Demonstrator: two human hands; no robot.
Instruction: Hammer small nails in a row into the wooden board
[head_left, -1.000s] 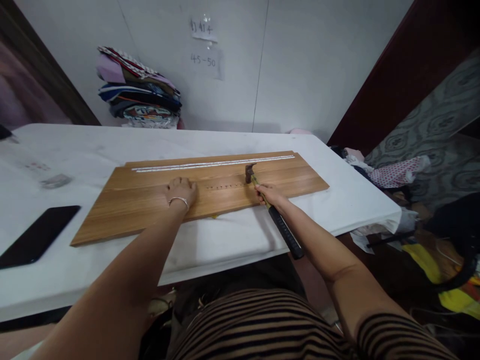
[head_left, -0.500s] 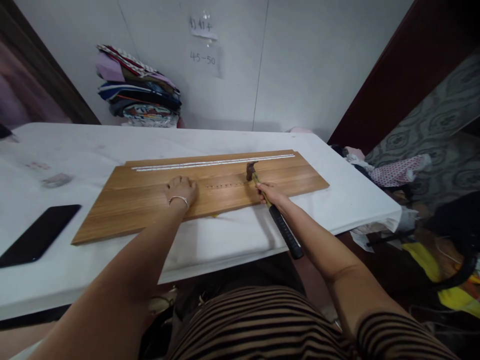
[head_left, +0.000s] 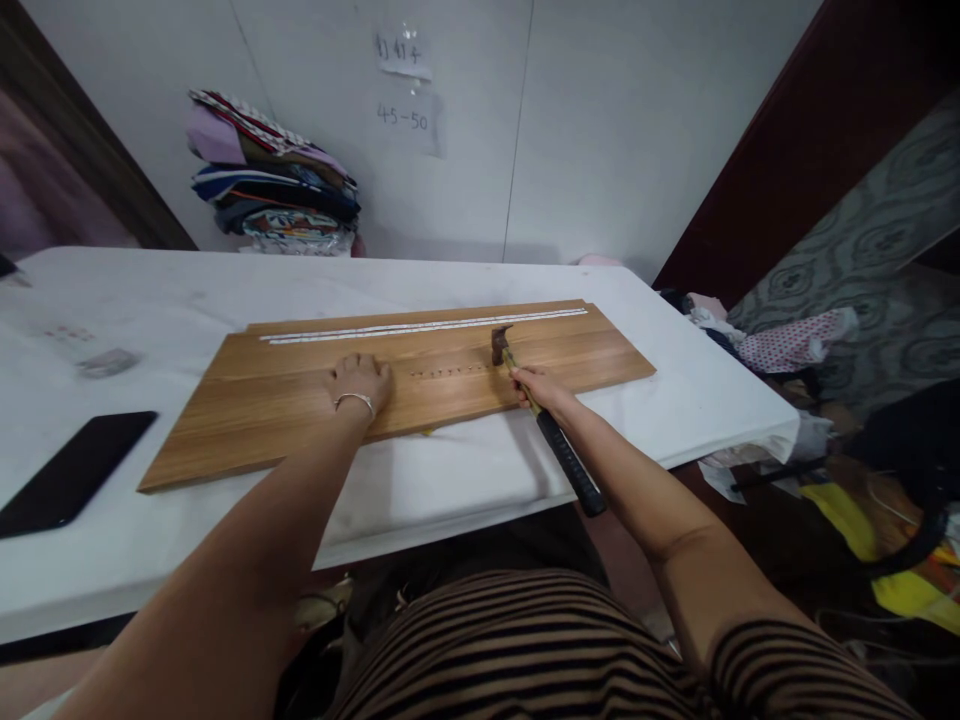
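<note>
A hammer [head_left: 564, 455] with a rusty claw head and black grip is in my right hand [head_left: 541, 388], whose fingers wrap the bare shaft just below the head. The head is at the right end of a row of small nails [head_left: 448, 373] in a wooden board [head_left: 255, 395]; whether it touches a nail, I cannot tell. My left hand [head_left: 361, 384] lies flat on the board, left of the row, with fingers stretched out and a bracelet at the wrist. Along the board's far side run thin white strips [head_left: 427, 327].
The board lies on a table with a white cover [head_left: 690, 400]. At the left are a black phone [head_left: 79, 470] and a small clear plastic packet [head_left: 109, 362]. Folded clothes [head_left: 277, 185] are stacked behind the table, against the wall. Spotted cloth [head_left: 795, 338] hangs about beyond the right edge.
The whole view has shifted very slightly to the left. Both hands, the hammer and the board keep nearly the same places relative to each other.
</note>
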